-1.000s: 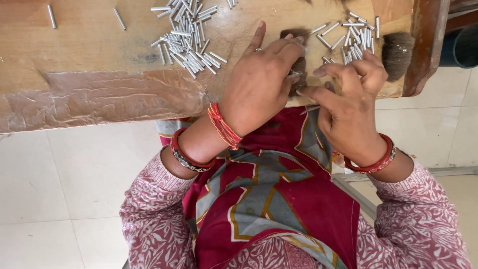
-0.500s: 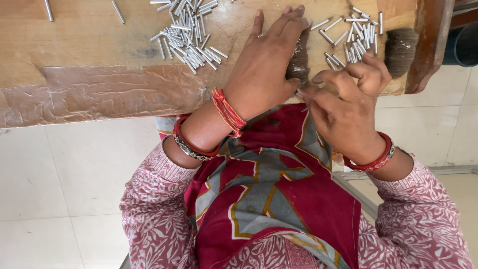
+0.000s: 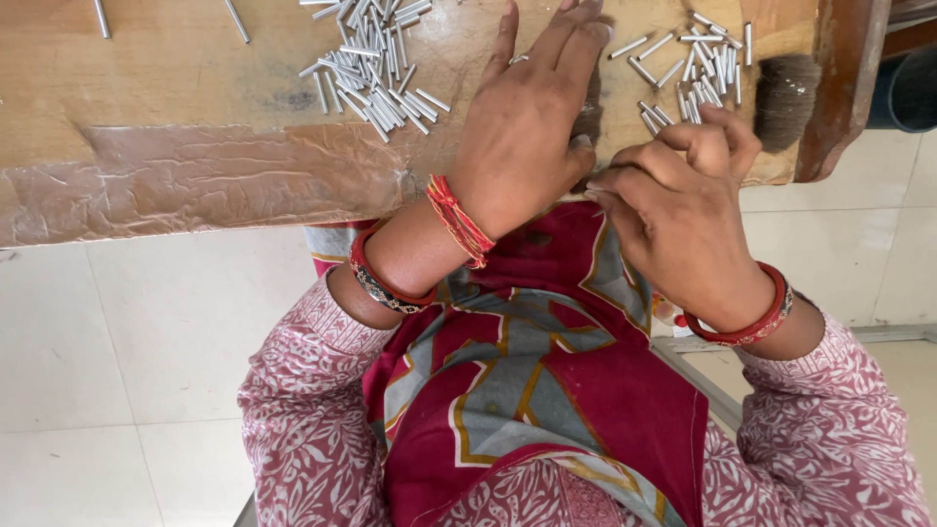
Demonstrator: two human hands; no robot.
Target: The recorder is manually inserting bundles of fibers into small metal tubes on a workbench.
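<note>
Hands at the near edge of a wooden tabletop (image 3: 146,88), head view looking straight down.

Left hand (image 3: 527,127): flat, palm down, fingers stretched out and close together, pressing on the tabletop between the 2 piles of pins. Grip open, nothing held that I can see. A ring shows on one finger. Red thread band (image 3: 459,222) at the wrist, red-and-dark bangle (image 3: 386,283) further up the forearm.

Right hand (image 3: 683,210): fingers curled in, thumb and fingertips pinched together right next to the left hand's heel, at the tabletop edge. Grip closed; cannot tell what it pinches, if anything, the spot is hidden by the fingers. Red bangle (image 3: 742,327) at that wrist.

Pins: short thin silver metal pins, all about the same length.
- large pile (image 3: 376,63), loose heap just left of the left hand, not touching it
- small pile (image 3: 698,63), just beyond the right hand's knuckles, nearest pins close to the curled fingers
- 2 stray pins (image 3: 234,20) far left near the top edge, well apart from the rest

Dark round brush (image 3: 786,98) lies at the right end of the tabletop, beside the small pile. Brown tape patch (image 3: 224,181), glossy and wrinkled, covers the near edge left of the hands.

Below: pink patterned sleeves, maroon-and-grey printed cloth (image 3: 527,390) on the lap, pale tiled floor (image 3: 117,371) both sides.
</note>
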